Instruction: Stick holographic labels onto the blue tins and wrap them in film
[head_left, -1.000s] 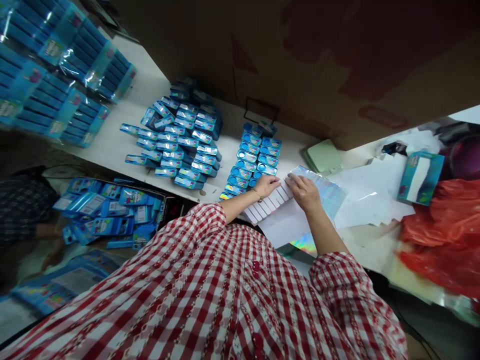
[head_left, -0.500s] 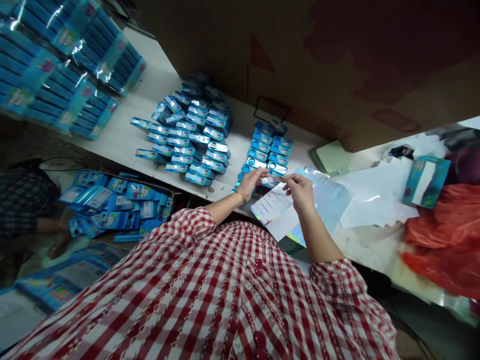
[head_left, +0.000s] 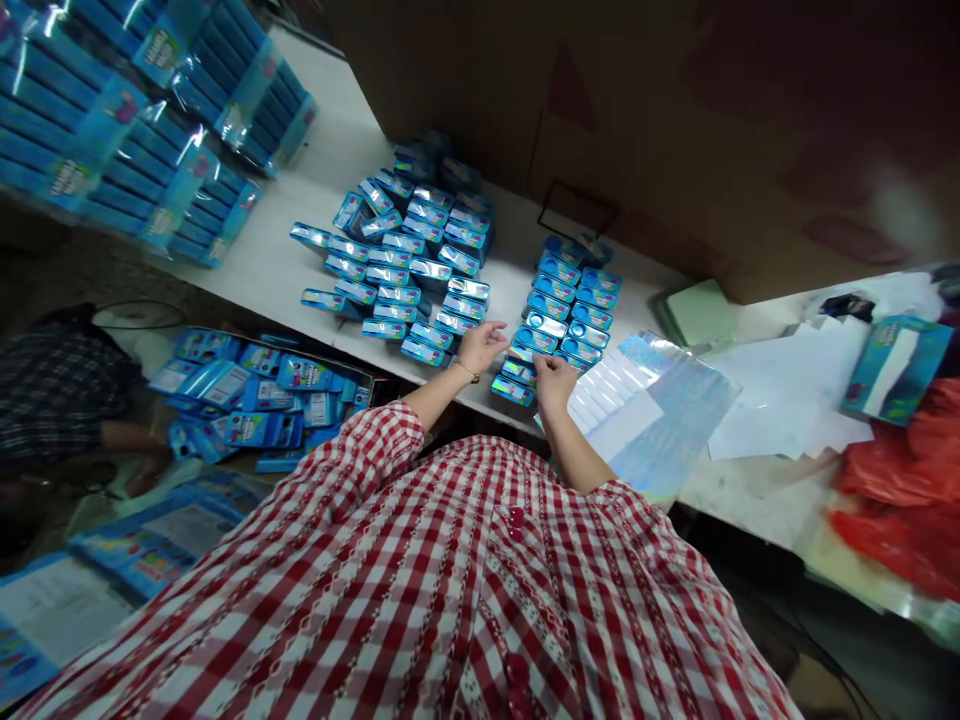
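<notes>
Small blue boxes (head_left: 553, 288) stand in two close rows on the white table (head_left: 330, 110), and through the head camera I see both hands at the near end of those rows. The left hand (head_left: 482, 348), with a thin bracelet (head_left: 466, 370) at its wrist, is on the left side of them, its fingers loosely curved with a narrow gap at the thumb; I cannot tell whether anything thin lies between the tips. The right hand (head_left: 555, 378) is over the near boxes, its fingers drawn close together and pointing down at the tops; from here I cannot make out whether they grip a strip or only touch a box. Just beside the right hand I have a shiny sheet (head_left: 694, 420) with a smaller sheet of white strips (head_left: 611, 385) lying over it. A larger cluster of blue boxes (head_left: 397, 258) stands to the left, and wrapped packs (head_left: 142, 130) lie beyond at the far left. My view also takes in a pale green case (head_left: 701, 315), white paper (head_left: 795, 385) and a red bag (head_left: 896, 530) on the right, with a big brown carton (head_left: 637, 130) behind the rows. At lower left, another person's arm (head_left: 127, 437) is near a heap of blue packs (head_left: 247, 390).
</notes>
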